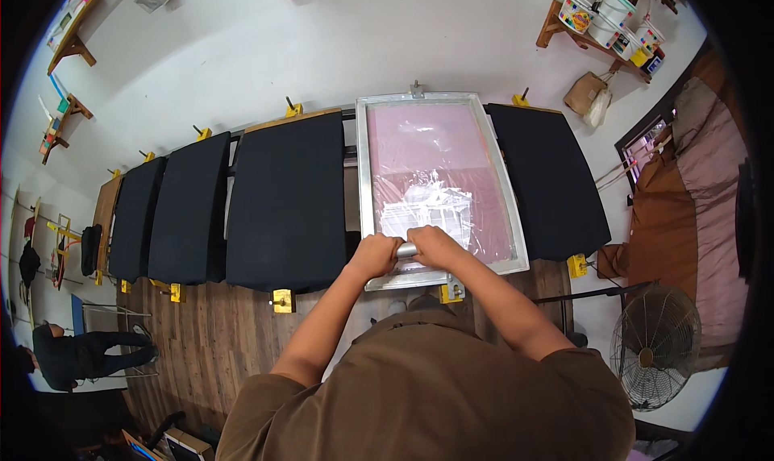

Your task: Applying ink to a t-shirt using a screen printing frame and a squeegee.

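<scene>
Silver edging (364, 171) is framing the screen (435, 159), over whose near end the left hand (375, 255) and right hand (435, 248) are gripping a metal bar (407, 251) side by side, presumably sharing force evenly.

dull metal frame (364, 195), glossy screen (439, 151), matt cloth panels (287, 199)

The ends of the silver cylindrical metal bar (407, 251) are covered by the left grip (376, 255) and right grip (436, 247); the brown short-sleeved fabric shirt (427, 388) is cut off below.
</scene>
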`<act>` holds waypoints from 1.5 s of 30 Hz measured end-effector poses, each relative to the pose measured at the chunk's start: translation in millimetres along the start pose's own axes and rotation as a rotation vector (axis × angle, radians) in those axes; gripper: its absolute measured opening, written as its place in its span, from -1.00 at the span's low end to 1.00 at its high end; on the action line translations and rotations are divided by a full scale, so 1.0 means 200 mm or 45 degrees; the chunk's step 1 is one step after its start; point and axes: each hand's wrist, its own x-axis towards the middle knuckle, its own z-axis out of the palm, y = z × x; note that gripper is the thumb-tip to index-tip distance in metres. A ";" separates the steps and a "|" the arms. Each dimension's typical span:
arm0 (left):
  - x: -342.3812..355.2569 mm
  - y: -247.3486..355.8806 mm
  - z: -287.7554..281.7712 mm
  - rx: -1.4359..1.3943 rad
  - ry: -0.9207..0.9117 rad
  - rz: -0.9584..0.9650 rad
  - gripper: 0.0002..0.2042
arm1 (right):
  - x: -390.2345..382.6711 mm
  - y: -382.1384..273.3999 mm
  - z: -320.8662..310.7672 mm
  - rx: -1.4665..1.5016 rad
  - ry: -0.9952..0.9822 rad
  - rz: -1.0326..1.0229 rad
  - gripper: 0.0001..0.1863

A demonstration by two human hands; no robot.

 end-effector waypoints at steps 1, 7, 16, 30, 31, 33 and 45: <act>-0.02 0.01 0.00 -0.006 -0.037 0.010 -0.84 | -0.01 0.00 0.01 -0.027 -0.015 -0.002 -0.76; -0.13 0.12 -0.01 -0.052 -0.046 -0.019 -0.84 | -0.12 -0.06 0.07 0.004 0.001 0.002 -0.74; -0.14 0.13 -0.02 -0.089 -0.086 -0.030 -0.82 | -0.14 -0.07 0.07 -0.006 -0.008 0.010 -0.74; 0.30 -0.13 -0.27 -0.133 -0.252 -0.092 -0.77 | 0.24 0.06 -0.29 0.046 -0.098 0.031 -0.71; 0.32 -0.15 -0.27 -0.139 -0.236 -0.090 -0.77 | 0.26 0.07 -0.29 0.045 -0.098 0.029 -0.71; 0.34 -0.17 -0.26 -0.143 -0.217 -0.085 -0.77 | 0.30 0.11 -0.29 0.071 -0.113 0.048 -0.70; 0.34 -0.20 -0.14 -0.074 -0.160 -0.090 -0.78 | 0.29 0.17 -0.15 0.048 0.014 0.029 -0.76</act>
